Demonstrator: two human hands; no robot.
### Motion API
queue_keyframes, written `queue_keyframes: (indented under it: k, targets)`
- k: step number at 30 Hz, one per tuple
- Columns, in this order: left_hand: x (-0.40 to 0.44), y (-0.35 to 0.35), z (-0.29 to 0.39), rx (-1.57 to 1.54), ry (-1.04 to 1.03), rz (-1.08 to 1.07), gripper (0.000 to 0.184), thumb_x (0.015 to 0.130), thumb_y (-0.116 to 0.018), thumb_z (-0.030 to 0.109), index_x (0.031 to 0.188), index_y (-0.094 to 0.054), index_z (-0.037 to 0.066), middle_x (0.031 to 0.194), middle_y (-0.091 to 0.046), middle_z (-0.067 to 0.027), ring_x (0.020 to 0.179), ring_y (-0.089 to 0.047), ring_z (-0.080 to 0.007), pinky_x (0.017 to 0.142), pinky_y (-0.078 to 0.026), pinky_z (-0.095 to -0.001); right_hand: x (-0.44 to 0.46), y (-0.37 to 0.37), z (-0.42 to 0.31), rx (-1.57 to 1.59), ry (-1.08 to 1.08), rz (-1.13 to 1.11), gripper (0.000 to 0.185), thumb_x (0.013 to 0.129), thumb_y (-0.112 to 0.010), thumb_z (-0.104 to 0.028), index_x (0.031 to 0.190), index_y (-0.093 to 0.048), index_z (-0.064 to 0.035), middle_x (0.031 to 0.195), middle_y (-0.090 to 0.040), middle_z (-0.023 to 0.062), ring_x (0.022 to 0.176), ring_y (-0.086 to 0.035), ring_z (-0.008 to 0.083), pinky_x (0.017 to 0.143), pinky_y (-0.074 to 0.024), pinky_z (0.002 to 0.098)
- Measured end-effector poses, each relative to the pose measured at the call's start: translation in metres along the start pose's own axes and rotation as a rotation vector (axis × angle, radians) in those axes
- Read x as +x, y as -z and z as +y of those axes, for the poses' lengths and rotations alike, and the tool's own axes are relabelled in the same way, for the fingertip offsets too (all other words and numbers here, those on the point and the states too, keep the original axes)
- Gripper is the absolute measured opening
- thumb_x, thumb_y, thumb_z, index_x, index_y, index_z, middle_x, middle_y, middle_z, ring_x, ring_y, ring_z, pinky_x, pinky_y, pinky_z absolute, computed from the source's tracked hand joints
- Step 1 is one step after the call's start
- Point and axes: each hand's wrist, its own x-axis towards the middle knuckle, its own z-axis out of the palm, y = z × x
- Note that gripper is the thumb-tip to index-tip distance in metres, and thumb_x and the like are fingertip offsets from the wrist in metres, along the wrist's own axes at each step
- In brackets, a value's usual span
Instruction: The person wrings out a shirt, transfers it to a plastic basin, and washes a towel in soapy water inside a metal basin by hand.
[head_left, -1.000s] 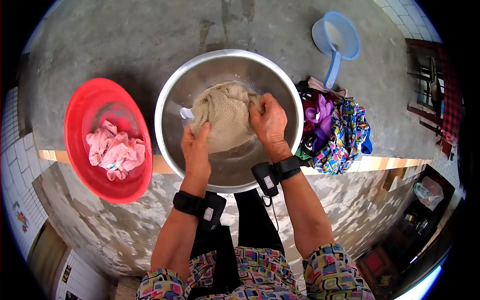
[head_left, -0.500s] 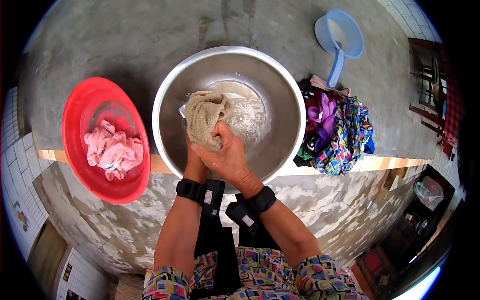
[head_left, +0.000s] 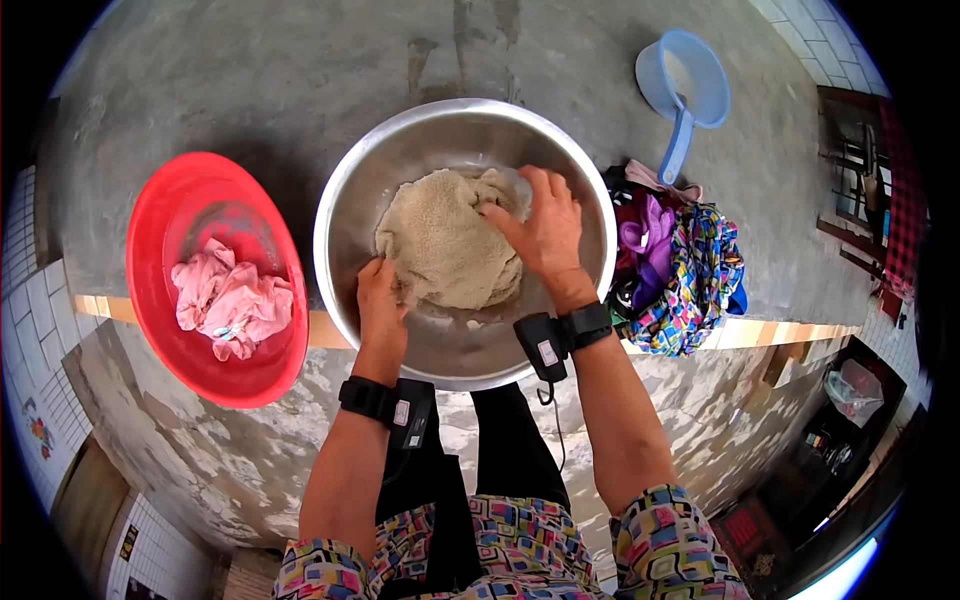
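A beige, nubby towel [head_left: 450,240] lies spread out in the bottom of a large stainless steel basin [head_left: 345,215]. At its lower left edge, my left hand [head_left: 380,315] pinches the cloth between thumb and fingers. My right hand [head_left: 548,230] is over the towel's right side, its thumb and fingers apart, the thumb at the cloth. Whether the other fingertips touch the towel or the basin wall is hard to tell. The towel hides most of the basin's floor.
Left of the basin, a red plastic basin [head_left: 150,300] holds pink cloth [head_left: 235,300]. On the right is a pile of clothes [head_left: 680,265], including purple and patterned pieces. A blue dipper [head_left: 700,80] stands behind it on the concrete slab [head_left: 270,80]. The slab's front edge runs beneath the basins.
The towel was bunched up in both hands; now it is spread across the basin. My right hand has moved right and opened, and my left hand has shifted to the towel's lower left edge.
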Motion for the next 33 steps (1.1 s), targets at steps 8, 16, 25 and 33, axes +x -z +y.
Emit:
queue_keyframes:
  k: [8, 16, 25, 33]
  targets:
    - [0.029, 0.008, -0.035, -0.326, -0.188, -0.319, 0.035, 0.09, -0.042, 0.034, 0.108, -0.046, 0.004, 0.108, -0.051, -0.0115, 0.102, -0.052, -0.0227, 0.086, -0.044, -0.0359, -0.053, 0.002, -0.089, 0.502, -0.124, -0.188, 0.035, 0.064, -0.072, -0.027, 0.089, -0.056, -0.0066, 0.08, -0.058, 0.0132, 0.072, -0.058, 0.031, 0.062, -0.0462, 0.0373]
    - [-0.034, -0.043, 0.014, -0.144, -0.155, -0.171, 0.027, 0.086, -0.054, 0.017, 0.108, -0.053, 0.001, 0.098, -0.059, -0.0063, 0.085, -0.055, -0.0131, 0.074, -0.045, -0.0265, -0.012, -0.014, -0.039, 0.165, -0.106, -0.155, 0.026, 0.067, -0.068, -0.024, 0.087, -0.059, -0.0099, 0.084, -0.053, 0.007, 0.074, -0.055, 0.027, 0.066, -0.044, 0.0396]
    - [0.007, -0.008, 0.001, -0.045, -0.131, -0.087, 0.021, 0.086, -0.056, 0.023, 0.096, -0.056, 0.004, 0.093, -0.057, -0.0042, 0.086, -0.052, -0.0101, 0.072, -0.042, -0.0233, -0.018, 0.017, -0.034, 0.288, -0.1, 0.019, 0.022, 0.071, -0.064, -0.014, 0.092, -0.062, -0.0097, 0.092, -0.055, 0.0089, 0.087, -0.051, 0.0287, 0.077, -0.0399, 0.0365]
    - [-0.004, -0.034, -0.008, -0.104, 0.012, -0.139, 0.045, 0.089, -0.047, 0.035, 0.117, -0.046, -0.001, 0.109, -0.053, -0.0098, 0.095, -0.054, -0.0172, 0.08, -0.043, -0.0281, -0.058, -0.002, -0.089, 0.577, -0.169, -0.057, 0.026, 0.08, -0.059, -0.016, 0.1, -0.054, -0.0001, 0.088, -0.058, 0.0215, 0.082, -0.059, 0.0223, 0.074, -0.045, 0.0291]
